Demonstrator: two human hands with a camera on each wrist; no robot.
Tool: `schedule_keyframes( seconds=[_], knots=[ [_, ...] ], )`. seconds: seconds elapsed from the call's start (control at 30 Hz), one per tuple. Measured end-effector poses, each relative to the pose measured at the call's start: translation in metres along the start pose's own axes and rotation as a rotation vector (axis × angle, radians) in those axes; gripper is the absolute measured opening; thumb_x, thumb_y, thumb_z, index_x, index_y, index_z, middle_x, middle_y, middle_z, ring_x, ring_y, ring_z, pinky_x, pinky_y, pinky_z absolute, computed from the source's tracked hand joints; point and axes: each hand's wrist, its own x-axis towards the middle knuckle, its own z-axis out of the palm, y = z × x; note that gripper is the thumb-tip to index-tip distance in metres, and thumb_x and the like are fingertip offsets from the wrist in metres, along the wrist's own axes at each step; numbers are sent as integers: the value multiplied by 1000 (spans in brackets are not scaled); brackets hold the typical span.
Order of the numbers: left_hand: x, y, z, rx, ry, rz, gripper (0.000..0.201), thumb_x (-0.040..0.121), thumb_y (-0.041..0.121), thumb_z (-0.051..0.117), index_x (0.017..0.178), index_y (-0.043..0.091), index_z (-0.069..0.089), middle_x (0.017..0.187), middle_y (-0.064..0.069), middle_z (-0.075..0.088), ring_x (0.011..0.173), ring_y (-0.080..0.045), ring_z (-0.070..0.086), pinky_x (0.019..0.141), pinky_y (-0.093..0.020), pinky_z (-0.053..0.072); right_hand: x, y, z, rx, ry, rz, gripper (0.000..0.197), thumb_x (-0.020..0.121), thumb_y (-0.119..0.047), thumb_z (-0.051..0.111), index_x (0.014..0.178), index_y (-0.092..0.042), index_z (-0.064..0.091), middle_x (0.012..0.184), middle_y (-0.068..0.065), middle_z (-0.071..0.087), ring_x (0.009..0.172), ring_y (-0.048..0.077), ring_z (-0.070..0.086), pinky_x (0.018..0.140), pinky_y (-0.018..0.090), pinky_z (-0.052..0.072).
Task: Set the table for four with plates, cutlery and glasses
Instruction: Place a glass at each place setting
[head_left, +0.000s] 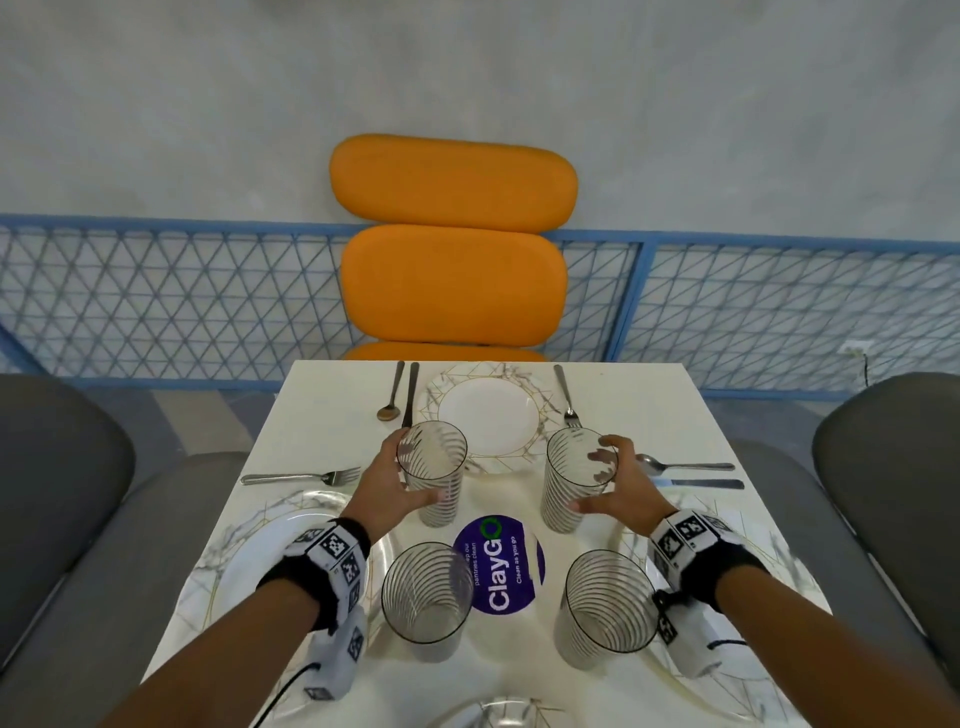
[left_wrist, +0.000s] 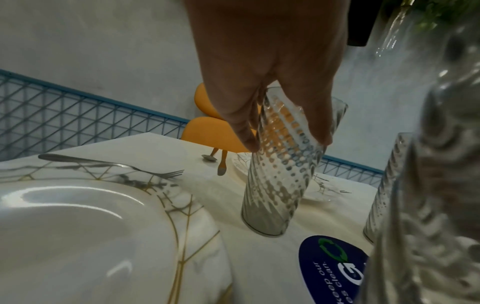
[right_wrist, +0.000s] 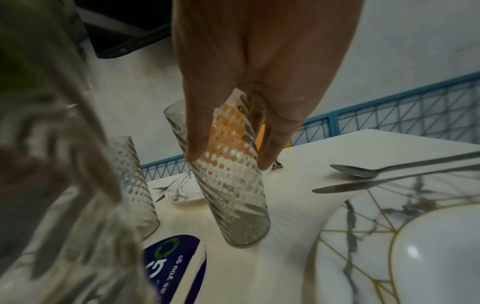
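On the table (head_left: 649, 415), each hand's grip round a glass, near plate (head_left: 493, 714) cut off.

Four upright spiral-striped glasses (head_left: 434, 473) cluster mid-table among three marbled plates (head_left: 485, 415).

Nearest you from the ClayGo sticker (head_left: 500, 565), the plate (head_left: 493, 714) is cut off by the head view's lower edge. Your right forearm hides part of the right plate (head_left: 748, 675). In both wrist views, a near glass (left_wrist: 428, 205) fills one side, too blurred to read.
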Motion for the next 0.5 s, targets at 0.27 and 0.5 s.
schedule_keyframes(
  seconds=[0.27,0.5],
  knots=[
    [10,2,4,42,-32,-5,104,63,20,86,145,22,20,139,-4,44,123,-20,46,106,-44,42,7,-3,1,-21,-4,3,98,60,3,82,135,-8,19,134,17,41,109,22,46,99,35,42],
    [9,1,4,64,-25,-21,96,64,21,85,141,18,28,133,-3,48,120,-23,49,103,-42,43,5,-3,0,-23,-13,3,97,62,3,81,135,-8,19,135,17,41,110,21,45,99,36,42]
  ],
)
